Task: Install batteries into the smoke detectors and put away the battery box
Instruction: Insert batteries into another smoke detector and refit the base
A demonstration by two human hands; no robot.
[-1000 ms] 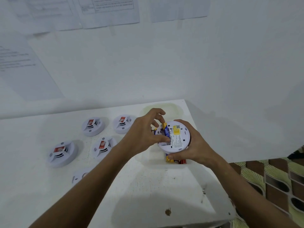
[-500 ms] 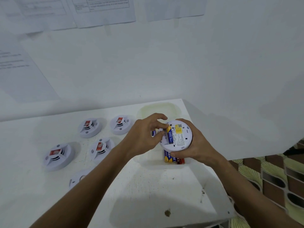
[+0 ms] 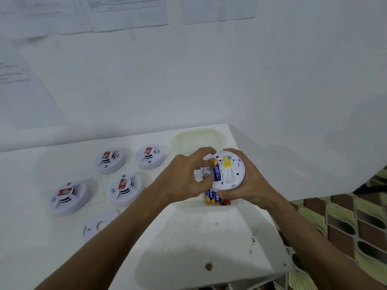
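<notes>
Battery going into a detector — both hands busy.
Right hand grips the detector above the box; left hand pinches the battery in its bay — four detectors on the counter.

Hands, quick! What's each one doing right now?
Left hand: fingers pinch the blue battery into the smoke detector.
Right hand: fingers curled round that smoke detector, holding it.

- The battery box is largely covered by both hands.
- Print on the detector label is too small to read.
- Wall papers are cut off at the top edge.
</notes>
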